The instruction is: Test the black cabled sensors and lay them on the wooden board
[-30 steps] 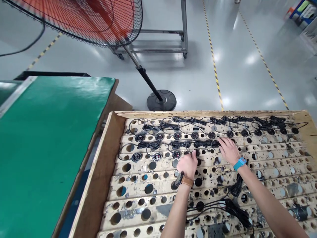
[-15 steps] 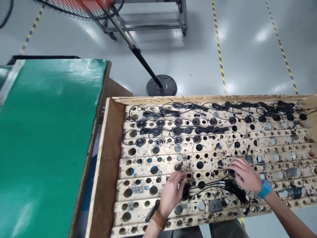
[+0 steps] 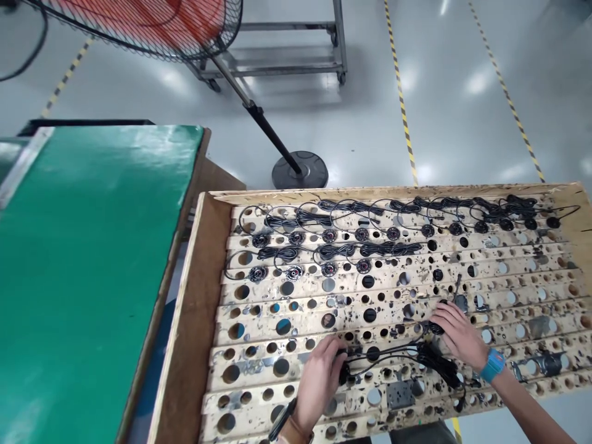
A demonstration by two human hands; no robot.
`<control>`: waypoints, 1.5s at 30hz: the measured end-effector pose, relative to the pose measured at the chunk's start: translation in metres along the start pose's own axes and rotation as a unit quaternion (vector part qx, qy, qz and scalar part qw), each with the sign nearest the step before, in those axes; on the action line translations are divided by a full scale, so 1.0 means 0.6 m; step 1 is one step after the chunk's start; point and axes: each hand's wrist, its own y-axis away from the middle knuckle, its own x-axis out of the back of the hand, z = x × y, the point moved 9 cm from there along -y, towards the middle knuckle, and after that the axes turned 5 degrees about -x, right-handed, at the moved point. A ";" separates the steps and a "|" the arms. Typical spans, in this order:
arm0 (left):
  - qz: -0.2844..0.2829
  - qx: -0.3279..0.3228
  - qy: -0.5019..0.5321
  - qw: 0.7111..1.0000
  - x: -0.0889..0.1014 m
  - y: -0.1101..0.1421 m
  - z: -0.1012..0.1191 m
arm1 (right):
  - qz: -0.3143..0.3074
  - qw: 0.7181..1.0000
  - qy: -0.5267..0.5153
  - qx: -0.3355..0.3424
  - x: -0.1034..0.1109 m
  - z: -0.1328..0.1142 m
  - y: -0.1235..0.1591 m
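My left hand (image 3: 320, 377) is low in the middle of the perforated wooden rack (image 3: 259, 356), its fingers closed round a small black round part (image 3: 343, 374) with a cable. Black cables (image 3: 383, 353) run from it rightward to a bundled coil of black cable (image 3: 437, 364) lying on the rack. To the right, my right hand (image 3: 460, 336) has its fingers curled over another black round part (image 3: 436, 328), partly covered by them. Beyond the hands, two rows of round black discs (image 3: 328, 269) with coiled cables (image 3: 337, 250) lie on the slats.
A green-topped table (image 3: 92, 265) stands to the left of the rack. Behind it are a fan (image 3: 152, 24) on a stand with a round base (image 3: 300, 169) and a metal trolley (image 3: 287, 69). The rack has raised wooden side walls (image 3: 192, 320). Yellow-black tape (image 3: 400, 92) marks the floor.
The view has tilted slightly, so everything sits a little lower. My right hand's fingers now lie over the black round part, which shows more clearly; my left hand keeps its hold.
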 end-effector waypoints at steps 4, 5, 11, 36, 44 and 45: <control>0.062 -0.001 0.050 0.997 0.031 -0.030 0.024 | 0.093 0.995 -0.023 -0.028 0.043 0.022 0.004; 0.072 -0.001 0.065 0.995 0.036 -0.043 0.031 | 0.116 0.992 -0.022 -0.038 0.056 0.030 0.004; 0.115 0.052 0.170 0.977 0.030 -0.153 0.046 | 0.200 0.976 0.021 -0.086 0.136 0.080 -0.021; 0.347 0.323 0.683 0.556 -0.242 -0.264 0.085 | 0.109 0.992 0.062 -0.033 0.181 0.046 -0.290; 0.304 0.383 0.690 0.533 -0.264 -0.271 0.114 | 0.074 0.994 0.052 -0.063 0.136 0.074 -0.313; 0.284 0.386 0.689 0.544 -0.265 -0.270 0.114 | 0.072 0.994 0.052 -0.060 0.132 0.075 -0.314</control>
